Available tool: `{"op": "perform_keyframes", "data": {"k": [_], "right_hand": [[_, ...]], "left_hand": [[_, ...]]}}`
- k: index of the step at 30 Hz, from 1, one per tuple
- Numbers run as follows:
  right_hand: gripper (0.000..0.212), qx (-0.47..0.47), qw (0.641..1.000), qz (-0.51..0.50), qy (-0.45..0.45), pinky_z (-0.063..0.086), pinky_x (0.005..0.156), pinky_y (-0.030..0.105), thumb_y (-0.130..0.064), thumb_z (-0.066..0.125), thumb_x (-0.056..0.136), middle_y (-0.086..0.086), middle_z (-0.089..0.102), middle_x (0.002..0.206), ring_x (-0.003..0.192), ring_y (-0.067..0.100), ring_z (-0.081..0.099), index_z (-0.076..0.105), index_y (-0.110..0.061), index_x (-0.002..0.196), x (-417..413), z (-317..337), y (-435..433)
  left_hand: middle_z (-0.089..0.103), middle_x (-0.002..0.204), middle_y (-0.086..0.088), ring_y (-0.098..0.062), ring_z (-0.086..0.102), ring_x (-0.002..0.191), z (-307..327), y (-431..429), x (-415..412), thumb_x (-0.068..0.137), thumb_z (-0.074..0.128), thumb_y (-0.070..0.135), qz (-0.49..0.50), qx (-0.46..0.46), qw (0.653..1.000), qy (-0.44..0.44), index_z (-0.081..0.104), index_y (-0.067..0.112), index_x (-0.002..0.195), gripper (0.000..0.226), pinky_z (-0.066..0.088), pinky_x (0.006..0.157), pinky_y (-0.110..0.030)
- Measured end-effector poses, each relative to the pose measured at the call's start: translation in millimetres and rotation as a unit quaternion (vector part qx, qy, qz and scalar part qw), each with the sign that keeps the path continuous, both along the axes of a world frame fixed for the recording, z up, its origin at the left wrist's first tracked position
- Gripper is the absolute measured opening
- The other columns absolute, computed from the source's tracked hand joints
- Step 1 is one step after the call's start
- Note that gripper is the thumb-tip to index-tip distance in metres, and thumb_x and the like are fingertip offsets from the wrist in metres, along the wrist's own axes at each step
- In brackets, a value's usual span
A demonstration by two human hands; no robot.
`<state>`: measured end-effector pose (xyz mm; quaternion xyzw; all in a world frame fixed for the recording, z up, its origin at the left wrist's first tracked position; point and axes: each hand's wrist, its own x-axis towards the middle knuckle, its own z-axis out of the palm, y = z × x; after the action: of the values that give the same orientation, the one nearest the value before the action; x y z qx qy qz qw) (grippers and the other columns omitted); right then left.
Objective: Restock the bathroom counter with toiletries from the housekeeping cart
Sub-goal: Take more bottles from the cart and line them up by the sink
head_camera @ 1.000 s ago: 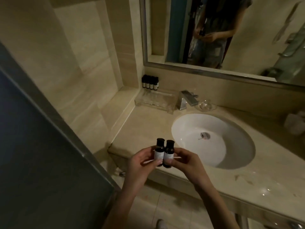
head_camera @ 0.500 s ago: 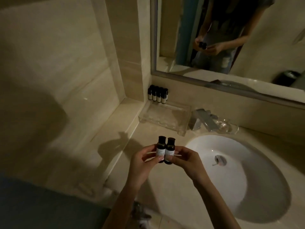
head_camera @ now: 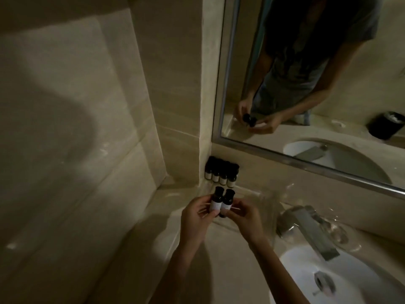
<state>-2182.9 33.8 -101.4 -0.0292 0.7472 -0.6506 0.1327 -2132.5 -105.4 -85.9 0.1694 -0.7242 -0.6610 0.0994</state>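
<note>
Two small dark bottles [head_camera: 216,204] are held upright, side by side and touching each other, pinched between both hands. The left hand [head_camera: 196,218] has its fingers [head_camera: 211,212] curled round the left bottle, with the thumb low on the white label and the other tips behind it. The right hand [head_camera: 245,219] clasps the right bottle from the other side, its fingers [head_camera: 236,207] bent against that label. Both black caps stand clear above the fingertips, and the bases are partly hidden by them. A thin pale strip shows past the fingers on either side; what it is cannot be told.

Just beyond the fingertips, a row of four bottles [head_camera: 221,173] of the same kind stands on the bench [head_camera: 230,270], set against the wall in the corner under the mirror [head_camera: 285,160]. The held pair is near that row but apart from it. A clear tray [head_camera: 259,195] lies between the row and the fingers and runs off to their right; its rim is faint, and whether the held bottles touch it cannot be told.

To the right of the right hand's fingers stands the faucet [head_camera: 306,227], with a glass dish [head_camera: 338,234] just past it. The white sink [head_camera: 302,279] lies to the right of the fingers, nearer the person. The mirror reflects both hands closed on the bottles.
</note>
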Motion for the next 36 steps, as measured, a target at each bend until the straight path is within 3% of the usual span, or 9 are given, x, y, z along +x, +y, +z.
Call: {"op": "perform_keyframes", "data": {"k": [3,7,10,14,19,24,26,31,36], "right_hand": [[0.022,0.007,1.000,0.003,-0.009,0.056,0.072,0.028,-0.003,0.074,0.078,-0.002,0.075,0.087,0.080,0.015,0.072,0.070,-0.015,0.095,-27,-20,-12],[0.023,0.016,1.000,0.019,-0.012,0.050,0.062,0.013,-0.002,0.073,0.079,-0.009,0.072,0.085,0.079,0.006,0.070,0.069,-0.015,0.098,-51,-40,-35],[0.022,0.048,0.999,0.007,0.007,0.051,0.067,0.014,-0.009,0.075,0.079,-0.009,0.072,0.091,0.085,0.005,0.068,0.070,-0.014,0.099,-65,-59,-54],[0.021,0.077,0.995,-0.019,0.064,0.053,0.072,0.015,-0.015,0.073,0.082,-0.010,0.072,0.093,0.085,0.000,0.067,0.071,-0.016,0.103,-77,-75,-77],[0.025,0.089,0.985,-0.075,0.131,0.047,0.072,0.004,-0.010,0.069,0.086,-0.013,0.064,0.098,0.085,-0.014,0.060,0.068,-0.016,0.110,-78,-81,-91],[0.027,0.089,0.978,-0.117,0.147,0.054,0.082,0.022,-0.012,0.070,0.086,-0.008,0.059,0.111,0.095,0.002,0.063,0.067,-0.018,0.112,-77,-86,-99],[0.032,0.080,0.979,-0.136,0.132,0.055,0.083,0.023,-0.010,0.070,0.085,-0.003,0.058,0.116,0.097,0.006,0.063,0.063,-0.013,0.117,-74,-86,-101],[0.014,0.080,0.975,-0.180,0.099,0.057,0.080,0.034,-0.009,0.069,0.085,-0.011,0.064,0.085,0.081,-0.002,0.063,0.058,-0.012,0.094,-74,-79,-102],[0.011,0.068,0.979,-0.162,0.107,0.056,0.078,0.033,-0.010,0.067,0.087,-0.014,0.065,0.083,0.081,0.001,0.063,0.064,-0.020,0.083,-63,-75,-95]], "left_hand": [[0.072,0.098,0.008,-0.003,0.068,0.089,-21,-6,-24,0.079,0.073,0.003,0.015,0.010,1.000,-0.024,0.064,0.032,0.102,0.038,0.054,0.074,-0.019],[0.072,0.099,-0.001,-0.011,0.070,0.088,-49,-17,-36,0.078,0.073,-0.002,0.086,0.031,0.994,-0.058,0.067,0.018,0.107,0.035,0.055,0.073,-0.020],[0.073,0.100,-0.006,-0.016,0.070,0.089,-65,-25,-33,0.076,0.074,-0.003,0.128,0.029,0.988,-0.079,0.067,0.009,0.110,0.037,0.057,0.075,-0.024],[0.073,0.098,-0.001,-0.011,0.070,0.086,-69,-31,-22,0.075,0.076,-0.001,0.144,0.000,0.987,-0.077,0.068,0.012,0.108,0.037,0.057,0.074,-0.025],[0.074,0.096,0.004,-0.008,0.070,0.086,-65,-35,-14,0.073,0.078,0.001,0.155,-0.013,0.985,-0.068,0.069,0.018,0.107,0.039,0.057,0.077,-0.026],[0.073,0.098,0.006,-0.007,0.069,0.090,-58,-33,-11,0.074,0.077,0.002,0.153,-0.007,0.987,-0.057,0.068,0.021,0.106,0.038,0.054,0.074,-0.017],[0.073,0.097,0.007,-0.006,0.068,0.090,-55,-32,-9,0.075,0.076,0.002,0.149,-0.003,0.987,-0.052,0.068,0.022,0.106,0.038,0.053,0.073,-0.014],[0.072,0.097,0.011,-0.003,0.067,0.090,-50,-29,-6,0.076,0.076,0.001,0.144,-0.006,0.988,-0.053,0.067,0.027,0.104,0.039,0.050,0.071,-0.010],[0.071,0.094,0.013,0.001,0.066,0.088,-43,-26,-5,0.077,0.074,-0.001,0.141,0.002,0.989,-0.038,0.067,0.026,0.104,0.038,0.049,0.070,-0.009]]}}
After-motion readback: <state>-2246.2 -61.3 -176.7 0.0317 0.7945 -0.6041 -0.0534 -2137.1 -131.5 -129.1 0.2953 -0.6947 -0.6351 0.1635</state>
